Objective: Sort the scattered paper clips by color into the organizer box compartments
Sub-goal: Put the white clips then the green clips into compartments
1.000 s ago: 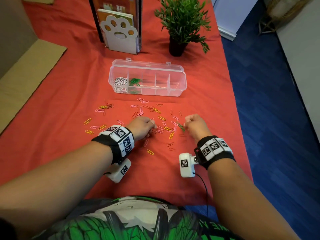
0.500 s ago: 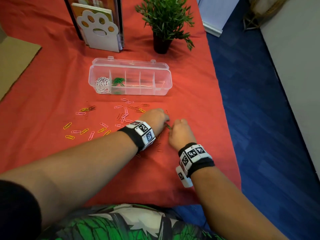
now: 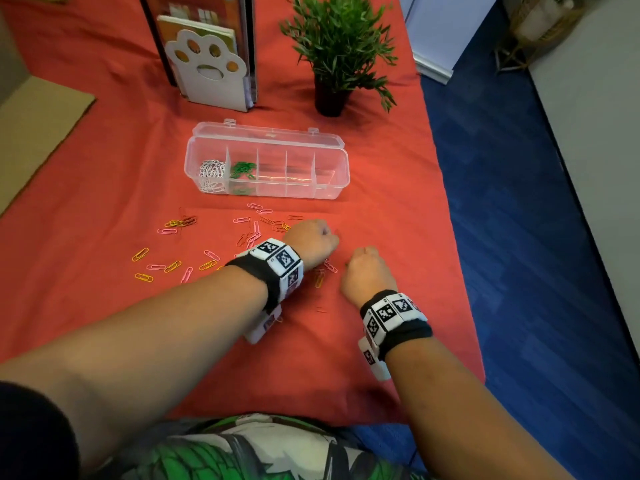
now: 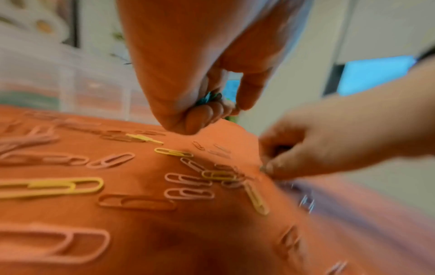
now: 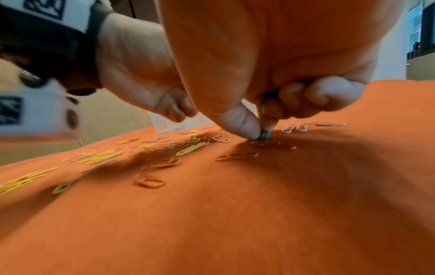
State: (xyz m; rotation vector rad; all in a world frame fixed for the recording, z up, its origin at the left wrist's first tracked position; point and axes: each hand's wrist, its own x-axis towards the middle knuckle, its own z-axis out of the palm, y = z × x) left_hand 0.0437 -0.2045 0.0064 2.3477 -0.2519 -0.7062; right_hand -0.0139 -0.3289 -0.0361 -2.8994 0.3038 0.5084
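Right wrist view, centre of the frame: the right hand (image 5: 270, 78) has its thumb and forefinger pinched on a green paper clip (image 5: 264, 135) right at the red cloth (image 5: 235, 214), the other fingers curled in behind. From the left wrist, upper middle of the frame, the left hand (image 4: 200, 78) is closed round a small bunch of green clips (image 4: 208, 97), which peep out between the curled fingers and the palm.

Head view shows both fists low on the cloth in the middle of the frame, left hand (image 3: 313, 240) just up and left of the right hand (image 3: 367, 271), near each other but apart. Half a second ago they were nearly touching, and a second ago the left hand lay further left among the loose clips; it has since crossed toward the right one.

Pink, yellow and red clips (image 3: 173, 265) lie scattered on the cloth left of and under the left wrist, unchanged in pattern. Above them, toward the upper middle, the clear box (image 3: 332, 192) stands open, with white clips (image 3: 210, 169) in its leftmost section and green ones in the next, as before. Beyond it, at the top of the frame, are a paw-shaped bookend (image 3: 207, 74) and a potted plant (image 3: 336, 46).
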